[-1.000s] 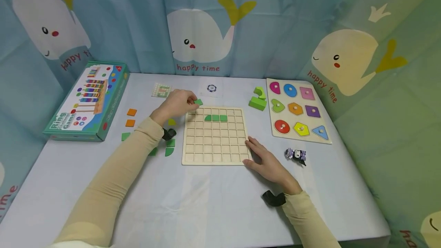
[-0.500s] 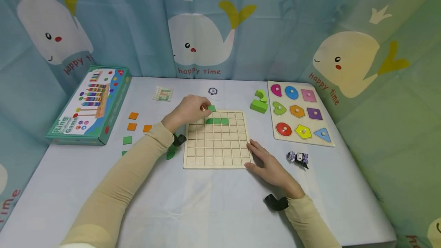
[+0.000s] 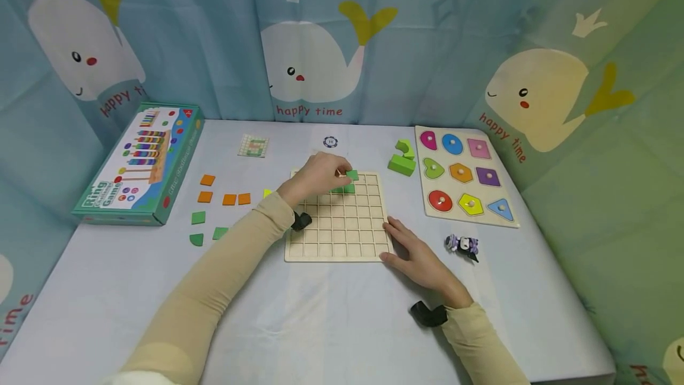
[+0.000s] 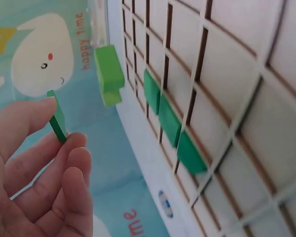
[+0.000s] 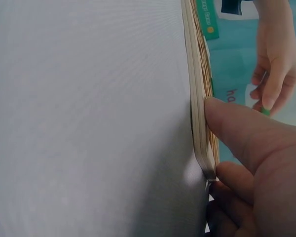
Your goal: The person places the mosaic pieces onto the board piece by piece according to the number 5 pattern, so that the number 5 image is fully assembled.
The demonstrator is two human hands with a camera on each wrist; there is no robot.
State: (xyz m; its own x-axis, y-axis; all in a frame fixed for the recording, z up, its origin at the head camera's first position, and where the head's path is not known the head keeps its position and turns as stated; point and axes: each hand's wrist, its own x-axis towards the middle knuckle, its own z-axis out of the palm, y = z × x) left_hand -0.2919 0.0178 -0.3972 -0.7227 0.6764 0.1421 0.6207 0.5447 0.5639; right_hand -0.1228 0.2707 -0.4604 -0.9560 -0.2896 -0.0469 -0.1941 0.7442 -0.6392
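Observation:
A wooden grid board (image 3: 336,236) lies in the middle of the table. My left hand (image 3: 320,175) hovers over its far rows and pinches a green square tile (image 3: 352,175) between thumb and fingertips; the same tile (image 4: 56,117) shows edge-on in the left wrist view. Several green tiles (image 4: 168,120) sit in a row of the board's cells; in the head view my hand hides most of them. My right hand (image 3: 414,254) rests flat on the table with its fingers against the board's near right corner (image 5: 203,148).
Loose orange tiles (image 3: 230,199) and green tiles (image 3: 198,217) lie left of the board. A game box (image 3: 136,162) sits far left, a shape puzzle (image 3: 462,174) at right, green blocks (image 3: 402,158) behind the board, a small figurine (image 3: 462,245) near my right hand.
My left hand has carried the green tile rightward, from the board's far left corner to above its far middle cells. The right hand has stayed at the board's corner.

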